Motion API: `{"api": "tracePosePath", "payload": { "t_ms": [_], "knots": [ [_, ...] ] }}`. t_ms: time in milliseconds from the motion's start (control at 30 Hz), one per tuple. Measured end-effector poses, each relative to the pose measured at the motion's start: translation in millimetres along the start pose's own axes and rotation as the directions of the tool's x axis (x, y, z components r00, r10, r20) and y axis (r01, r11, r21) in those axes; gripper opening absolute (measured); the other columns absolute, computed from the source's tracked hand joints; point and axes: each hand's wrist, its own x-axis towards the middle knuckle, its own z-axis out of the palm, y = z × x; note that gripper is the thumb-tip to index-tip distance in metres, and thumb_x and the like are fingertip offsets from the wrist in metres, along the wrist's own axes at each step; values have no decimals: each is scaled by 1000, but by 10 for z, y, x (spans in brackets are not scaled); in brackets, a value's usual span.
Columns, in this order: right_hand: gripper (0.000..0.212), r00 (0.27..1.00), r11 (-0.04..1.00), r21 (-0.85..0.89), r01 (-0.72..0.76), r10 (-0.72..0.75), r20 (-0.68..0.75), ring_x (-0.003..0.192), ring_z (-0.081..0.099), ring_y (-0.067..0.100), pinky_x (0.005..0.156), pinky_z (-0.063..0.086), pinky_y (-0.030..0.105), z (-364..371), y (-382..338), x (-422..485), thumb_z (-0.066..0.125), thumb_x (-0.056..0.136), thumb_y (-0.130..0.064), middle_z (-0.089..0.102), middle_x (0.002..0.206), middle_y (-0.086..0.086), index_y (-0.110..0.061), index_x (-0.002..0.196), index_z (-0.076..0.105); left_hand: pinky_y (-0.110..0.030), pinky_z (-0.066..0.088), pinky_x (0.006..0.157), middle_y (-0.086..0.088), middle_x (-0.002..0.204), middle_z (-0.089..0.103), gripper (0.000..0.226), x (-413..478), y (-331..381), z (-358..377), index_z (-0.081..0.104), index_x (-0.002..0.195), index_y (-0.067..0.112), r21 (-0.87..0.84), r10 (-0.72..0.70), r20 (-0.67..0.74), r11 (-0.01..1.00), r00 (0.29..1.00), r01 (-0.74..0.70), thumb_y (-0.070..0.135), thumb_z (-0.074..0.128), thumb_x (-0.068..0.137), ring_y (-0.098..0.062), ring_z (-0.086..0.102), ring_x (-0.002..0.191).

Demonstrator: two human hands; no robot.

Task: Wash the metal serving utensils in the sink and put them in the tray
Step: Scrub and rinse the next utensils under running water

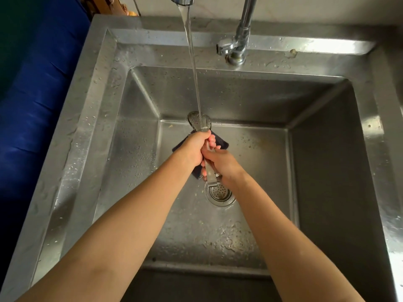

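Observation:
Over the middle of the steel sink (135, 101) I hold metal serving spoons (198, 121) with their bowls pointing away from me. A stream of water (193, 62) from the tap falls onto the bowls. My left hand (193, 147) is closed around the upper part of the handles, just below the bowls. My right hand (222, 164) is closed around the lower part of the handles, whose ends (211, 178) stick out beneath it. A dark cloth (220, 141) lies under both hands, partly hidden. No tray is in view.
The drain strainer (220, 194) sits on the sink floor just below my hands. The tap body and lever (236, 44) stand at the back rim, the spout (182, 0) at the top edge. A blue surface (37, 101) lies left of the sink.

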Motion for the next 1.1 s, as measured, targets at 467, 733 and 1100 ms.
{"api": "tracePosePath", "payload": {
  "t_ms": [467, 733, 1100],
  "knots": [
    [51, 876, 725, -546, 420, -481, 35, 99, 61, 14, 89, 48, 24, -43, -719, -243, 69, 80, -21, 61, 114, 1, -17, 128, 50, -38, 47, 66, -20, 59, 61, 36, -40, 551, -15, 52, 73, -5, -367, -63, 39, 927, 997, 73, 16, 37, 99, -28, 57, 71],
    [35, 814, 817, -211, 537, -568, -125, 75, 58, 15, 78, 52, 28, 154, -869, -11, 68, 77, 4, 60, 80, -1, -14, 105, 57, -25, 55, 47, -11, 57, 67, 21, -41, 671, -37, 57, 78, 3, -312, -94, 67, 944, 993, 111, 15, 48, 93, -20, 68, 52],
    [28, 894, 895, 69, 440, -429, -131, 44, 49, 1, 48, 42, 12, 258, -1044, 62, 53, 85, 11, 55, 67, 3, 2, 111, 57, -29, 49, 78, 2, 84, 65, 19, -458, 736, -154, 59, 84, 25, 486, 482, -28, 772, 875, -410, 9, 51, 88, -15, 62, 85]
  ]
}}
